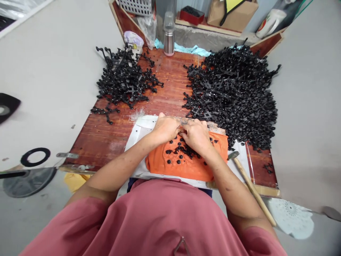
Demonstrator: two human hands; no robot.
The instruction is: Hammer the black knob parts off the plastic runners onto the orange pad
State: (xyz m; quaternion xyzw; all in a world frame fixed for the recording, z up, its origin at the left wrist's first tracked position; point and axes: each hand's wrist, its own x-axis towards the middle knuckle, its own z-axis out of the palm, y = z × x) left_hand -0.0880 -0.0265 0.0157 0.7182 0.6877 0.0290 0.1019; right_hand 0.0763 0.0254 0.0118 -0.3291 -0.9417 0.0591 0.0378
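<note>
My left hand (167,128) and my right hand (196,136) meet over the far side of an orange cloth (157,165). Their fingers are closed in a pinch around a small black part (182,132), which is mostly hidden by the fingertips. Several round black pieces (178,161) dot the cloth. A little heap of black scraps (185,150) lies near its middle, partly under my right hand. Beneath the cloth is a white sheet or board (133,139).
Large piles of black moulded parts stand right (234,96) and left (125,78) on the reddish wooden table (170,85). A hammer (252,188) hangs over the front right edge. A steel flask (168,41), a red box (191,15) and a mug (270,23) are at the back.
</note>
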